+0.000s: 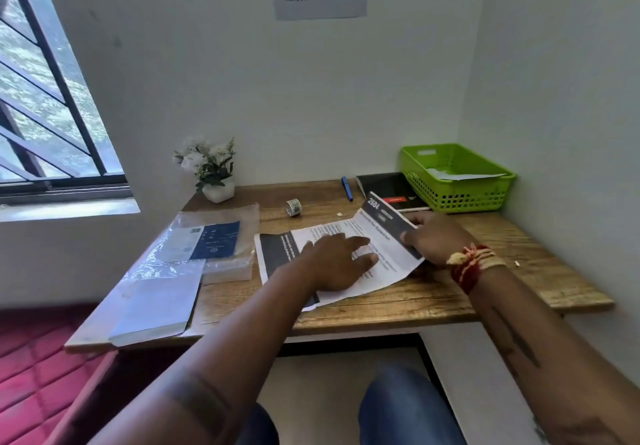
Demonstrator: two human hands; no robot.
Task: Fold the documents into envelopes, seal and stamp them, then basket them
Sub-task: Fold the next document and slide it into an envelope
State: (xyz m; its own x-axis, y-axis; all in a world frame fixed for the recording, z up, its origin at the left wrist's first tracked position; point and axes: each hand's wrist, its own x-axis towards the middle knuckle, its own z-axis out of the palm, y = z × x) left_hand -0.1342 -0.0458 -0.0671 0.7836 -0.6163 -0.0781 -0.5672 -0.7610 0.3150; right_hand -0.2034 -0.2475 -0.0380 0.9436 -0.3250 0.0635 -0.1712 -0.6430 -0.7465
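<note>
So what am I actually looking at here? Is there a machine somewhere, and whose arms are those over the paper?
No machine: a person wears one camera on the head, looking down at their own arms. The left hand presses flat on a printed document lying on the wooden desk. The right hand, with threads tied at the wrist, pinches the document's far end and lifts it, apparently to fold it. To the left lie plastic-wrapped packs, probably envelopes. At the back stand a small flower pot, a roll that may be stamps, a blue pen, a black notebook and a green basket holding some white paper.
</note>
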